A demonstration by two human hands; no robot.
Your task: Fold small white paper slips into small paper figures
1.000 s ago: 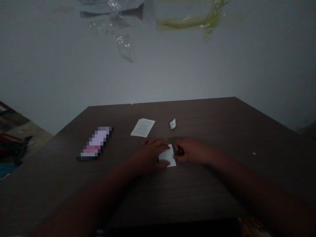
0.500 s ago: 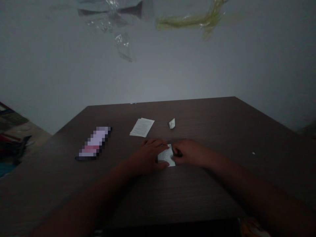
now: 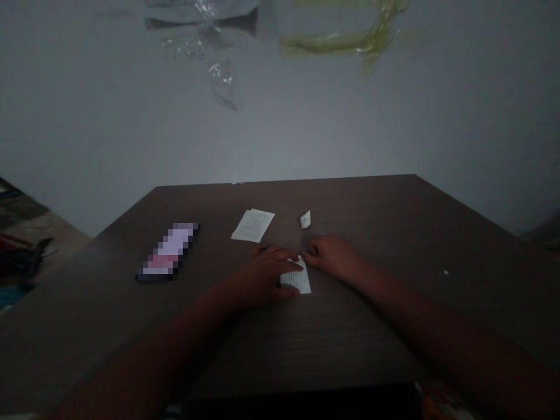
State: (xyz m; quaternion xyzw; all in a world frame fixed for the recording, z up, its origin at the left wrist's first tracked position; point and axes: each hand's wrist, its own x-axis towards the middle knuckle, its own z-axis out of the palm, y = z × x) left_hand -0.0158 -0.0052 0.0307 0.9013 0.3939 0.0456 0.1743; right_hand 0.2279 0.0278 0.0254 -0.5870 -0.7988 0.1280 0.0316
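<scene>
A small piece of printed paper [image 3: 300, 280] lies on the brown table in front of me. My left hand [image 3: 266, 273] rests over its left part, fingers spread and pressing it down, the thumb near its lower edge. My right hand [image 3: 330, 254] is closed, its curled fingers at the paper's upper right corner; whether they pinch that corner I cannot tell. Farther back is a small folded white piece of paper [image 3: 305, 219]. A few stacked printed sheets [image 3: 252, 226] lie behind my left hand.
A phone [image 3: 168, 251] with a blurred-out screen lies at the left of the table [image 3: 359, 198]. A tiny white scrap [image 3: 445, 272] is on the right. Behind the table stands a wall [image 3: 306, 128] with clear and yellow tape [image 3: 332, 44] on it.
My right hand has moved from the right edge of the paper up and away to its upper right corner, uncovering that edge. My left hand stays on the paper.
</scene>
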